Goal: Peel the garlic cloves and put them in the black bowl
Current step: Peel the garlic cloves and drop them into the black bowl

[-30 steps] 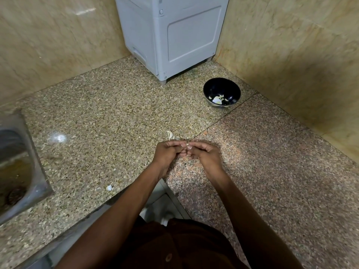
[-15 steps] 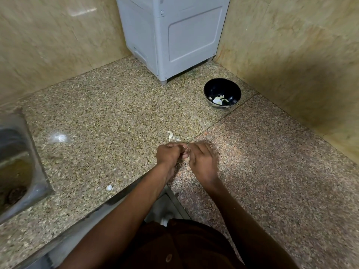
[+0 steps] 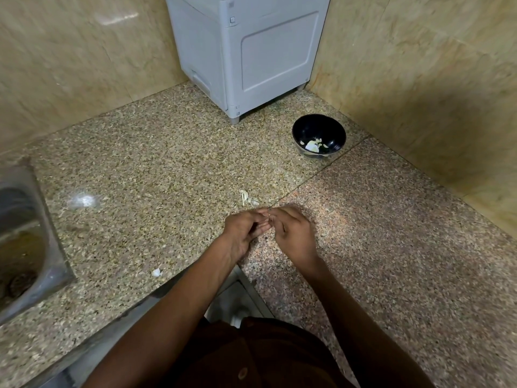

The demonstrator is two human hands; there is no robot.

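Observation:
My left hand [image 3: 242, 230] and my right hand [image 3: 293, 230] meet fingertip to fingertip over the counter, fingers curled around a small garlic clove [image 3: 268, 217] that is almost wholly hidden between them. Just beyond my fingers lie a few pale garlic pieces [image 3: 246, 198] on the counter. The black bowl [image 3: 319, 127] stands further back to the right, near the wall, with a few peeled cloves and scraps inside it.
A grey appliance [image 3: 251, 51] fills the back corner of the granite counter [image 3: 156, 163]. A steel sink [image 3: 25, 242] is set in at the left. A white skin scrap [image 3: 156, 272] lies near the counter's front edge. Tiled walls close in behind and to the right.
Both hands stayed together in the same spot. The fingers shifted and twisted against each other around the clove, and the right hand turned its knuckles more upward.

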